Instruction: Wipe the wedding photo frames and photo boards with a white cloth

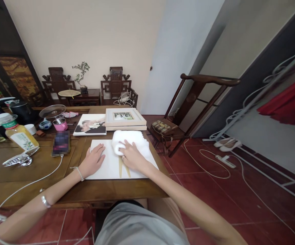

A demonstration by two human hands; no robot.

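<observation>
A flat white board (103, 170) lies on the wooden table near its front edge. Two narrow tan strips (120, 168) form a V shape on it; their upper ends are hidden under my right hand. On the board's far right part rests a thick, soft white roll, like cotton wadding (139, 137). My right hand (132, 156) is on the near left end of this roll, fingers curled against it. At the board's left edge my left hand (95, 161) lies flat, its fingers stretched out and nothing in it.
Behind the board are stacked picture frames (125, 119) and a photo panel (90, 125). To the left are a phone (61, 143) on a cable, a pink mug (60, 125), a bottle of yellow liquid (20, 134) and scissors (22, 158). A wooden chair (195, 95) holds a bag.
</observation>
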